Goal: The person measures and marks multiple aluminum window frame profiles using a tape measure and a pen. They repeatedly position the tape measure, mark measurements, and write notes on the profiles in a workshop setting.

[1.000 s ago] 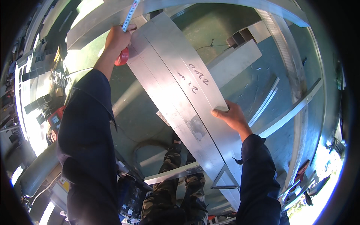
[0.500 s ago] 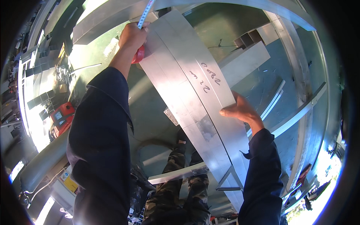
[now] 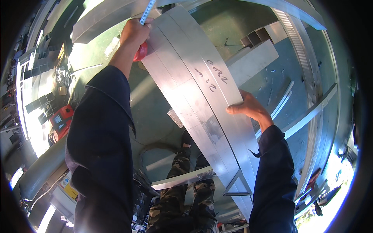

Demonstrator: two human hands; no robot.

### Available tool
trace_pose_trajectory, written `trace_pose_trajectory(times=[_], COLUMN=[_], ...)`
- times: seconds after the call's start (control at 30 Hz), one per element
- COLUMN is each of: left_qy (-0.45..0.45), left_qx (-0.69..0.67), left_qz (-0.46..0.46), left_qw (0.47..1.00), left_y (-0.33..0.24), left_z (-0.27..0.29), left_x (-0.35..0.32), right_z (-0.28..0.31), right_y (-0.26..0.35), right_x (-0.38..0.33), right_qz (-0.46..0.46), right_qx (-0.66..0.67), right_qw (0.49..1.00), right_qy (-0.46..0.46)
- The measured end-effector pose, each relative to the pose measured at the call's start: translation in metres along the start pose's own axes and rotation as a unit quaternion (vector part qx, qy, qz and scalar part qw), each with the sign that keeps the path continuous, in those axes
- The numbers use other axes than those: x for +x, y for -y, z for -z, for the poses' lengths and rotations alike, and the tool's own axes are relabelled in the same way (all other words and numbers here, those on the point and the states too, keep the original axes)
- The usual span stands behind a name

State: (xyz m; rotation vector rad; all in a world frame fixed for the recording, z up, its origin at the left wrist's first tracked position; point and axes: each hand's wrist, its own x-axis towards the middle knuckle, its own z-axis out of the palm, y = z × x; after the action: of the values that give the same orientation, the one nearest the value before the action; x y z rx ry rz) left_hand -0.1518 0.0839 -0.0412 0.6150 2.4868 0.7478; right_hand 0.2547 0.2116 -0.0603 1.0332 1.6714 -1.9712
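Note:
A long silvery metal profile (image 3: 179, 75) with seams and dark handwriting runs from the upper middle down to the lower right. At its far left edge, my left hand (image 3: 135, 33) is closed on a tape measure. The red case (image 3: 141, 51) of the tape measure shows below the hand, and its pale blue-white blade (image 3: 147, 12) sticks out beyond the fingers. My right hand (image 3: 248, 107) grips the profile's right edge about halfway along, thumb on top and fingers hidden underneath. A grey triangular frame (image 3: 237, 193) lies on the profile's near end.
A narrow metal strip (image 3: 184, 178) crosses in front of my legs. Beyond the profile are hollow metal sections (image 3: 256, 60) and long rails (image 3: 297, 46). On the left lie a red machine (image 3: 62, 118) and a large grey tube (image 3: 42, 169). Scraps dot the green floor.
My left hand has shifted slightly up and left with the tape measure. My right hand keeps its hold on the profile's edge. The whole view has drifted a little.

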Motion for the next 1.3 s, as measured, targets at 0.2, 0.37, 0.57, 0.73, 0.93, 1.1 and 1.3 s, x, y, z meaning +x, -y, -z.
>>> trace_pose_trajectory(times=[0.2,0.37,0.57,0.73,0.93,1.1,1.3], left_qy=[-0.003,-0.001,0.004,0.003,-0.005,-0.016,-0.02], left_qx=[-0.003,-0.015,-0.024,-0.029,-0.006,0.031,0.027], left_qz=[0.002,0.004,0.002,0.003,0.008,0.026,0.01], left_qw=[1.0,1.0,1.0,1.0,1.0,0.999,0.999], left_y=[0.001,0.002,0.001,-0.001,0.0,0.008,0.005], left_z=[0.0,-0.001,0.0,0.0,-0.002,-0.002,-0.004], left_x=[0.0,0.0,-0.002,-0.004,-0.003,0.005,0.002], right_z=[-0.002,-0.002,-0.004,-0.003,-0.001,-0.001,-0.001], right_y=[0.001,-0.002,-0.003,0.0,-0.001,-0.004,-0.006], right_x=[-0.001,-0.001,-0.002,-0.003,-0.003,-0.002,-0.002], right_qz=[-0.005,0.002,0.008,-0.001,0.006,0.016,0.019], right_qx=[-0.003,-0.018,-0.007,-0.019,-0.022,-0.005,-0.015], right_qw=[1.0,0.999,0.999,0.999,1.0,1.0,1.0], right_qy=[-0.011,-0.027,-0.038,-0.034,-0.022,-0.012,-0.009])
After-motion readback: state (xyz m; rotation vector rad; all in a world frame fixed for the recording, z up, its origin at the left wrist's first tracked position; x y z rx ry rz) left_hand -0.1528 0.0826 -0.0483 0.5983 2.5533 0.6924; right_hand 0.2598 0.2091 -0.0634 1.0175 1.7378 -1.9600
